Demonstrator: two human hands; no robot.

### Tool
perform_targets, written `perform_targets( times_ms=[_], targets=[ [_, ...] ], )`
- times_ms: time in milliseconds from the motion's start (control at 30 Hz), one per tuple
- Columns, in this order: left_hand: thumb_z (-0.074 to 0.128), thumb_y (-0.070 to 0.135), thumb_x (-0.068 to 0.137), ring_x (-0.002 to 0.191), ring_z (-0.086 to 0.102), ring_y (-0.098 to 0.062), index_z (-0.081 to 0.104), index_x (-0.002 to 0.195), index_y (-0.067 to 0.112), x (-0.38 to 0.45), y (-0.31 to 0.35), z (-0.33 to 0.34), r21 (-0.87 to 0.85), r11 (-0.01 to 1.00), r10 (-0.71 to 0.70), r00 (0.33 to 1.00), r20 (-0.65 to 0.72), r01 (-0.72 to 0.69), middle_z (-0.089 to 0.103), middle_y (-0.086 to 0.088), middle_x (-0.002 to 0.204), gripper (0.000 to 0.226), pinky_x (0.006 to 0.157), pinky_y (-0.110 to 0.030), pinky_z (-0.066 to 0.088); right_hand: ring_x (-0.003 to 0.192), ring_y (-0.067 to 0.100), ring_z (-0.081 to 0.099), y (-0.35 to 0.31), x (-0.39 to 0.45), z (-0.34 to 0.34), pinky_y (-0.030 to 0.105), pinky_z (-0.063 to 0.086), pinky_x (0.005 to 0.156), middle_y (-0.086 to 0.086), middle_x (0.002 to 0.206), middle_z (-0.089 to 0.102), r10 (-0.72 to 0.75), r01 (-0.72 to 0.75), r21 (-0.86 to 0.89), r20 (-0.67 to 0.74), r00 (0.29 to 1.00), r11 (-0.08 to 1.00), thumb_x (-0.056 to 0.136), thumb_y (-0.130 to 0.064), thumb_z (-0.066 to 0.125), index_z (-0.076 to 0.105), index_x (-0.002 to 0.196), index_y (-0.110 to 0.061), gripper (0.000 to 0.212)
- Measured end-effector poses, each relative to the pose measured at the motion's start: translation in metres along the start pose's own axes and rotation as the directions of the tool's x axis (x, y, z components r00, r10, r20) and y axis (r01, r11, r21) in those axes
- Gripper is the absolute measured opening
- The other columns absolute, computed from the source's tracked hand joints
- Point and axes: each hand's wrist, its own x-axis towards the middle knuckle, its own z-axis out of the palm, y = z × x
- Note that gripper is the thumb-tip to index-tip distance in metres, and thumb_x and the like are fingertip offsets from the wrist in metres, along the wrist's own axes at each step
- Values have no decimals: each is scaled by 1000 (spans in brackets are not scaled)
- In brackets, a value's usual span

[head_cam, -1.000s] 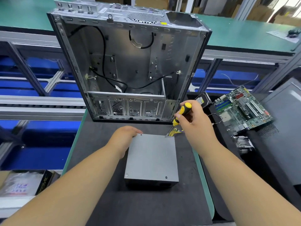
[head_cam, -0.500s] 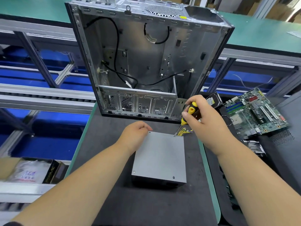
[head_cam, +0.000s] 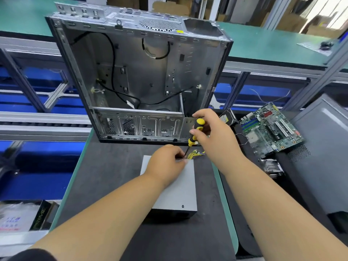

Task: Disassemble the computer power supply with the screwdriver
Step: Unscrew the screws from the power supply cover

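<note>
Left hand (head_cam: 165,162) shifted from power supply (head_cam: 177,193) far-left corner to screwdriver (head_cam: 194,133) tip at frame centre, fingertips pinching, pinched item hidden, right hand (head_cam: 212,136) gripping handle, tip obscured

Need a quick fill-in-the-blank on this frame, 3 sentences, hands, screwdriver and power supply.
1. The right hand grips the yellow-and-black ____.
2. The left hand rests on the far end of the grey ____, its fingers at the tool's tip.
3. Behind the power supply, the open computer case stands ____.

Missing words: screwdriver; power supply; upright
</note>
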Motion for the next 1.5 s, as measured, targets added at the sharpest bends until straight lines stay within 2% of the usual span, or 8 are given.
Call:
perform_targets(
  times_ms=[167, 367, 500, 700, 1000, 1267, 1400, 1500],
  targets=[
    [70, 22, 77, 83, 56, -7, 63, 80, 31, -1, 0, -5, -2, 999, 39, 999, 15, -39, 58, 12, 87, 12, 75, -20, 44, 85, -3, 60, -4, 0, 0, 4, 39, 66, -17, 98, 66, -2, -5, 80, 84, 996, 997, 93, -5, 57, 55, 100, -39, 34],
    [67, 18, 74, 87, 57, -10, 57, 78, 29, -1, 1, -8, 7, 998, 64, 996, 63, -64, 59, 8, 91, 15, 79, -26, 47, 80, 8, 58, -3, 3, 4, 25, 50, 77, -12, 98, 54, -55, 54, 99, 10, 998, 994, 89, -27, 68, 68, 100, -33, 12],
    [65, 17, 74, 88, 57, -9, 58, 78, 29, -1, 2, -8, 7, 998, 59, 996, 63, -60, 59, 9, 91, 14, 80, -26, 47, 83, 7, 61, -1, 7, 4, 22, 49, 78, -14, 95, 56, -51, 53, 106, -23, 998, 993, 90, -20, 67, 67, 104, -37, 22],
    [65, 17, 75, 86, 54, -9, 57, 80, 30, 0, 2, -7, 26, 998, 59, 997, 55, -61, 57, 11, 90, 15, 78, -25, 45, 93, 12, 68, 2, 5, 3, 26, 58, 76, -14, 104, 68, 62, -74, 376, 43, 997, 924, 94, -6, 54, 56, 98, -37, 31],
    [66, 21, 79, 88, 55, -10, 57, 79, 30, 0, 2, -6, 32, 998, 60, 997, 39, -61, 58, 10, 91, 12, 80, -27, 48, 82, 2, 54, 2, 5, 3, 6, 42, 73, -10, 96, 55, -6, 33, 247, -109, 994, 969, 82, -21, 77, 66, 94, -38, 24],
    [66, 22, 82, 87, 53, -9, 55, 77, 31, 1, 2, -5, 40, 996, 80, 996, 30, -81, 57, 11, 89, 15, 77, -25, 46, 87, 8, 66, 2, 7, 4, 26, 55, 75, -13, 103, 68, 35, -41, 312, 25, 999, 949, 94, -4, 52, 58, 101, -41, 38],
    [64, 19, 80, 87, 54, -10, 55, 77, 30, 0, 3, -7, 34, 996, 80, 996, 41, -82, 56, 10, 88, 15, 78, -28, 48, 86, 19, 66, 2, 2, 10, 36, 57, 77, -9, 99, 65, 26, -18, 371, -16, 1000, 928, 91, -18, 61, 60, 100, -35, 20],
    [65, 19, 77, 87, 54, -11, 53, 77, 29, -1, 5, -9, 29, 997, 72, 995, 71, -75, 55, 10, 89, 15, 77, -28, 47, 84, 4, 58, -1, 3, 13, 13, 47, 74, -8, 95, 55, -50, 82, 246, -133, 990, 966, 83, -24, 75, 61, 94, -34, 20]
  ],
)
